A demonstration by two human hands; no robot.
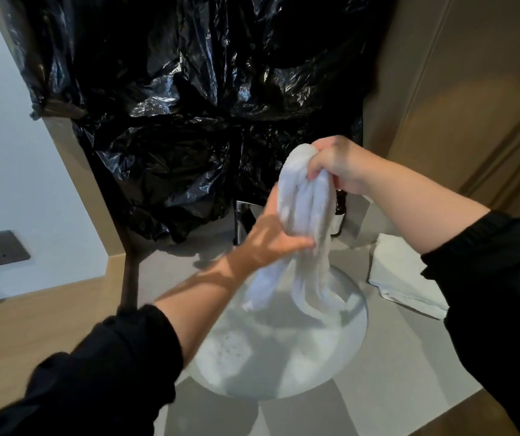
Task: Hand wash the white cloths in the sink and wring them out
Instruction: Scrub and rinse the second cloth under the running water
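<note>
Behind, black plastic sheeting (pixel 173 89) backs the grey desk (pixel 394 357) and round sink (pixel 362 325) — left grip (pixel 271 240) and right grip (pixel 337 165) clench a twisted white cloth (pixel 302 199), upright.

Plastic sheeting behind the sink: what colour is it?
The plastic sheeting is shiny, crinkled black; the head view shows it.

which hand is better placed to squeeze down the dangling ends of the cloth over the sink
Left, probably. The left hand grips the white cloth at mid-length, just above the ends hanging over the sink, while the right hand holds the top bunch and can anchor it.
</note>
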